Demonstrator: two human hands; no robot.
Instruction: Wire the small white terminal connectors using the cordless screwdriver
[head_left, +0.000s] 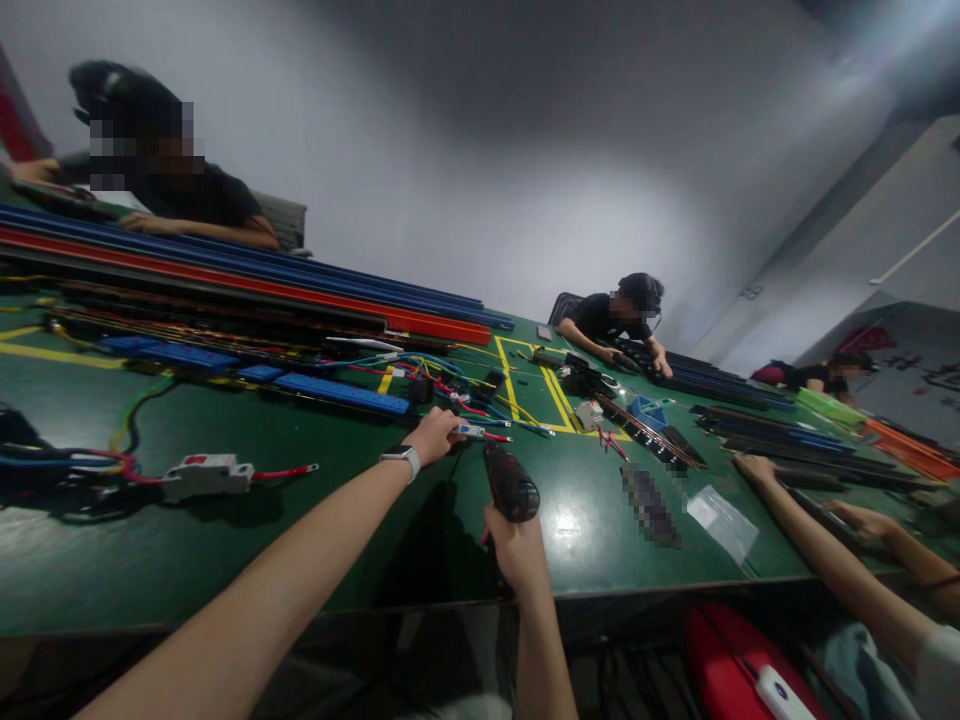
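My left hand [435,437], with a watch on the wrist, is closed on a small white-and-blue circuit breaker [471,431] at the table's middle. A short red wire [497,437] with a metal lug sticks out of it to the right. My right hand [517,548] grips a black cordless drill [511,485] by its handle, its front end pointing away from me, just right of the breaker. Beyond my left hand lie a long blue socket strip [341,392] and a tangle of coloured wires [450,372].
Another breaker [206,477] with a red wire lies at left. Long blue and orange rails [435,325] run along the back. A plastic bag [724,525] and a blue bin [649,412] are to the right. A neighbour's hands [757,470] work at far right; more people sit opposite.
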